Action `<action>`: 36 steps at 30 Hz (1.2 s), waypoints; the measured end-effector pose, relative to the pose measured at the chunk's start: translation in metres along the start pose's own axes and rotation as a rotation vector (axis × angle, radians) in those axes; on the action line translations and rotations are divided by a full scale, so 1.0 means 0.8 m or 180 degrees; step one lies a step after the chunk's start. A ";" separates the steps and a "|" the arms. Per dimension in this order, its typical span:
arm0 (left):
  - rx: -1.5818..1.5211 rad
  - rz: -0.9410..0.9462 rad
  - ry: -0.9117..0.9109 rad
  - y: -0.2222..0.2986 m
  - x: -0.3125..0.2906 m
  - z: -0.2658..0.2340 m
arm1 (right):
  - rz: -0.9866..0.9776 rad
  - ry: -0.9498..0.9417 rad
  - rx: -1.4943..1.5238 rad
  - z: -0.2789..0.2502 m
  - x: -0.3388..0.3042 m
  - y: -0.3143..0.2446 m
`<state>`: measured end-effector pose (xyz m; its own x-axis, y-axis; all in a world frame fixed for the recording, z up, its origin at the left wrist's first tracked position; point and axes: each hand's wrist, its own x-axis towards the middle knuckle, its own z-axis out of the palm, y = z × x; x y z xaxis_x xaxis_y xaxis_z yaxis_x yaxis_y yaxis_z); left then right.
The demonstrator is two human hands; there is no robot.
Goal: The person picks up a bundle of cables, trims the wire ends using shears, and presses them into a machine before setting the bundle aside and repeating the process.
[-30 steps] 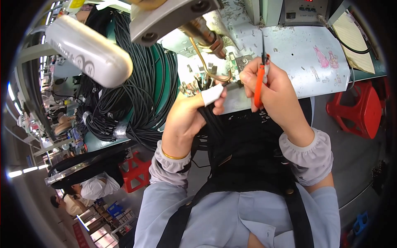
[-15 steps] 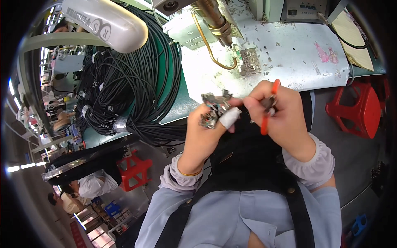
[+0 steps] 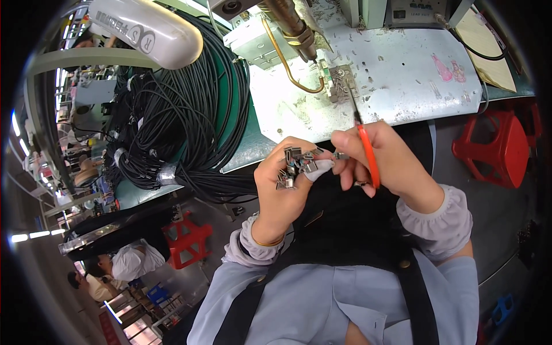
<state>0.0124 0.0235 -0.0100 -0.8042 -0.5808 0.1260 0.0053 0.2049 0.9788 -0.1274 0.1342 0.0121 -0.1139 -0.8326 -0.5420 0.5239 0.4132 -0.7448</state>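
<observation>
Writing first: we see big dark lettering and a circled mark on the white rounded housing [image 3: 146,31], upper left. The control box [image 3: 420,12] at the top has blue buttons with small print below. Pink figures [image 3: 445,70] mark the right part of the white plate [image 3: 414,92]; a yellowish paper sheet [image 3: 486,60] lies past its right edge.

Edges: both hands are on the wearer's side of the plate's front edge, above the black apron [image 3: 345,230]. The widest stretch of plate runs right of the small fixture [image 3: 329,83], dotted with loose bits. The metal press head [image 3: 299,37] and copper-coloured tube [image 3: 282,60] stand over the fixture. A red stool [image 3: 512,144] is below the plate, at right.

Holding: clear wrap [image 3: 167,174] bundles part of the black cable coils [image 3: 184,103], which lie on the green tabletop [image 3: 241,152].

Grip: the left hand [image 3: 283,192] is clenched around a bunch of connectors [image 3: 294,164], metal ends up; white wrap [image 3: 321,169] covers its thumb. The right hand [image 3: 384,158] grasps the orange-handled tool [image 3: 369,155], dark tip pointing over the plate. A single metal piece [image 3: 340,156] sits at the right fingertips, between the hands; we can't tell which hand bears it.
</observation>
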 end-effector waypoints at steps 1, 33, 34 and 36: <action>0.0263 0.0416 -0.0031 -0.002 0.000 0.000 | -0.0001 0.0004 0.0000 0.001 0.001 0.001; -0.0527 -0.1213 0.0135 0.018 -0.008 -0.002 | -0.2576 0.0884 -0.0692 0.014 0.011 0.065; -0.0524 -0.1214 0.0135 0.019 -0.007 -0.003 | -0.2528 0.1008 -0.0760 0.014 0.010 0.066; -0.0788 -0.1269 0.0193 0.023 -0.006 -0.003 | -0.2428 0.1259 -0.0898 0.014 0.009 0.067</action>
<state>0.0180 0.0278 0.0077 -0.7361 -0.6226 -0.2656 -0.1494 -0.2332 0.9609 -0.0907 0.1461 -0.0272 -0.6548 -0.7513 0.0826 -0.0333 -0.0806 -0.9962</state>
